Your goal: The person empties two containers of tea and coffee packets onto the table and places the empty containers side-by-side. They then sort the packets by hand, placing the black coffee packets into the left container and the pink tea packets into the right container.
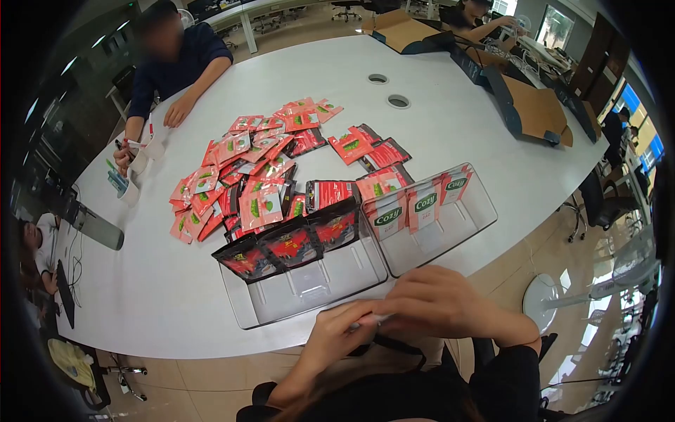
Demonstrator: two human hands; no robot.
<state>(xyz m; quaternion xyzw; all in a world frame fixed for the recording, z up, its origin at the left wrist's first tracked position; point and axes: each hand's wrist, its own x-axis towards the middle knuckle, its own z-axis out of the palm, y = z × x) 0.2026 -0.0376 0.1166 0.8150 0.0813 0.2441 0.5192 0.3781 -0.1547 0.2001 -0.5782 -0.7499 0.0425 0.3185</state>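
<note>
Both of my hands meet in front of the bins at the table's near edge. My left hand (343, 329) has its fingers closed on a small whitish item, mostly hidden. The fingers of my right hand (436, 302) are bent together over the same spot. Just beyond, a clear bin (351, 272) holds black-and-red packets (292, 247) standing in a row at its back. To its right, another clear bin (450, 224) has red-and-white "Cozy" packets (424, 204) upright along its far side. A heap of red and black packets (260, 200) lies behind the bins.
A co-worker (172, 63) sits at the far left, one hand at cups of pens (151, 148). A bottle (95, 224) lies at the left edge. Opened cardboard boxes (527, 105) stand at the back right, near another person (467, 17).
</note>
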